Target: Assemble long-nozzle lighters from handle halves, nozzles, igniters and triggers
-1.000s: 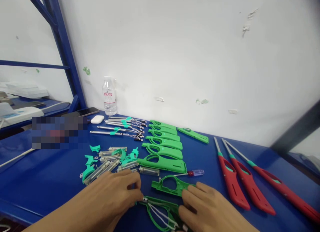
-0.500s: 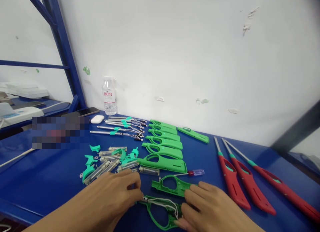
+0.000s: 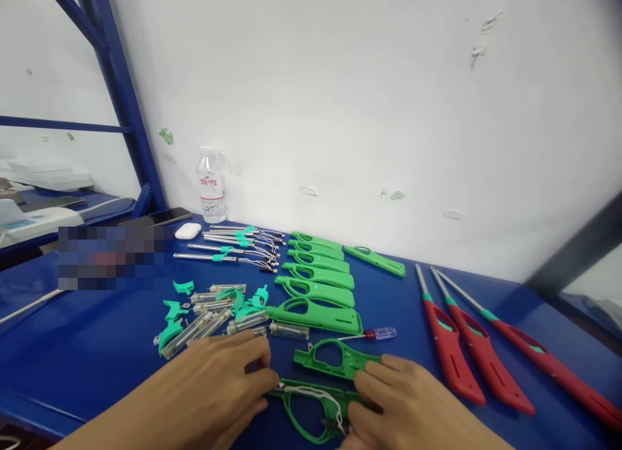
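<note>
At the front edge of the view lies a green half shell point(image 3: 317, 439) with white wires point(image 3: 315, 392) running along its inside. My left hand point(image 3: 233, 379) is closed on the narrow tip of this shell, fingers pinched where the wires begin. My right hand point(image 3: 398, 401) is closed around the shell's wide handle end, and its fingers hide that part. Just behind is a second green half shell point(image 3: 352, 366), its right end partly covered by my right fingers. A screwdriver point(image 3: 381, 333) with a clear purple and red handle lies beyond it.
Green shells point(image 3: 318, 315) lie in a row in the middle. Clear tubes point(image 3: 197, 330) and teal pieces point(image 3: 170, 337) are scattered at left, metal rods point(image 3: 207, 257) with wires behind them. Red lighters point(image 3: 457, 366) lie at right. A water bottle point(image 3: 212, 188) stands by the wall.
My right hand has shifted slightly left and its fingers have moved over the handle end. The white wires there have shifted a little. My left hand keeps nearly the same place.
</note>
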